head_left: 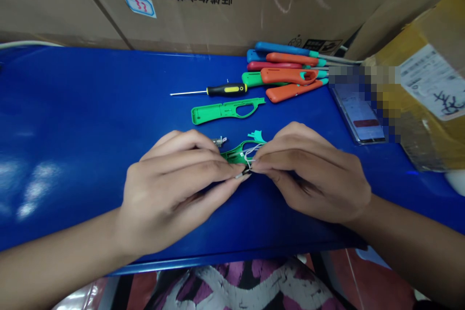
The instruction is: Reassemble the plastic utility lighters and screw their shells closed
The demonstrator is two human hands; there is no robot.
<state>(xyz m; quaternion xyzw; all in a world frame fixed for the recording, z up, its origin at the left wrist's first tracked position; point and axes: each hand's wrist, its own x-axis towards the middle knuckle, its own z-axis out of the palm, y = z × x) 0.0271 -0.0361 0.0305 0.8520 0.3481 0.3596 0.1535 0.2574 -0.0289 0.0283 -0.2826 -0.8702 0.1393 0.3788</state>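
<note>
Close to the table's front, my left hand (178,184) pinches a small black-and-white part (242,173) between thumb and fingertips. My right hand (319,174) is closed at the fingertips on a thin white wire (248,154) by that part. Just behind the fingertips lies a green lighter casing half (234,155), partly hidden by both hands. A turquoise trigger piece (256,135) rests at its far side. Beside my left fingers a small metal fitting (219,142) shows. The other green casing half (208,114) lies farther back, hollow side up.
A black-and-yellow screwdriver (225,89) lies behind the casing half. Several blue, red, orange and green long lighters (286,75) are piled at the back. A phone (359,114) and a taped carton (421,92) stand right. A large cardboard box (181,19) borders the blue table (90,121).
</note>
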